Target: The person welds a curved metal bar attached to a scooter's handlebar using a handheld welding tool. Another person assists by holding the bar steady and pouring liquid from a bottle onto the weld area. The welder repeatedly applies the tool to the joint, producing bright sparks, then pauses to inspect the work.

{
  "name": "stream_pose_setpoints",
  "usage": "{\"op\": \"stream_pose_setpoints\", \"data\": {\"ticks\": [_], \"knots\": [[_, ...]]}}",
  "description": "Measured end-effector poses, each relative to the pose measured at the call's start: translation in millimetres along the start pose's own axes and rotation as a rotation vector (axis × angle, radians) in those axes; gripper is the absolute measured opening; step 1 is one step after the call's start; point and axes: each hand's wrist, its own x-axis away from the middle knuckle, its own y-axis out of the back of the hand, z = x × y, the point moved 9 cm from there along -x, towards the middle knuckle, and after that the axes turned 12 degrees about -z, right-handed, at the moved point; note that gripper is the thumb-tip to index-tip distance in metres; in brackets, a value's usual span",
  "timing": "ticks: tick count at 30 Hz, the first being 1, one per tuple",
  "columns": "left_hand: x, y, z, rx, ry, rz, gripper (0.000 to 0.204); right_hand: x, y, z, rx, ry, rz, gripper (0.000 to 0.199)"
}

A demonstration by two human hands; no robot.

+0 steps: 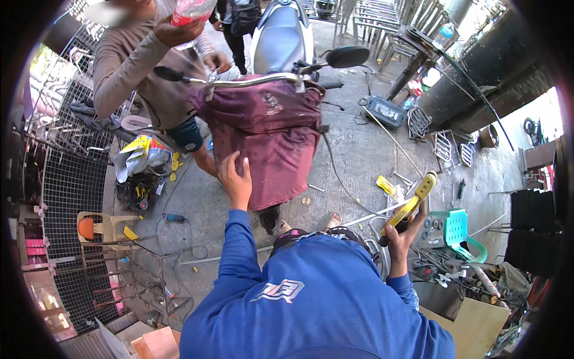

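A maroon cloth (269, 155) is draped over the front of a scooter (281, 39), below its handlebar (254, 78). My left hand (237, 182) reaches to the cloth's lower left side, fingers spread, apparently touching it and holding nothing. Off to the right, my right hand (402, 238) is closed round a yellow tool (412, 203) with dark parts and holes at its raised end; its exact kind I cannot make out. Across from me at the left, another person in a brown long-sleeved top (134, 66) lifts a clear bottle (192, 11) with red on it.
A green plastic stool (457, 230) and tangled cables lie at the right. Behind them stand a grey machine case (385, 112) and a large dark cylinder (508, 75). A blue power tool (173, 218) and a beige chair (98, 230) are at the left. Cords cross the concrete floor.
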Motion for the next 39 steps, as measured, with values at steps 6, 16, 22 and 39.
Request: {"op": "stream_pose_setpoints", "data": {"ticks": [6, 16, 22, 39], "knots": [[30, 62, 137, 0.029, 0.332, 0.081, 0.022, 46, -67, 3, 0.024, -0.016, 0.142, 0.14], [16, 80, 201, 0.119, 0.653, 0.306, 0.034, 56, -127, 41, -0.291, -0.144, 0.169, 0.135], [43, 13, 122, 0.429, 0.868, 0.503, 0.032, 20, -133, 64, -0.425, -0.027, 0.159, 0.133], [-100, -102, 26, 0.598, 0.922, -0.204, 0.036, -256, -114, 68, -0.539, 0.058, 0.453, 0.091]]}}
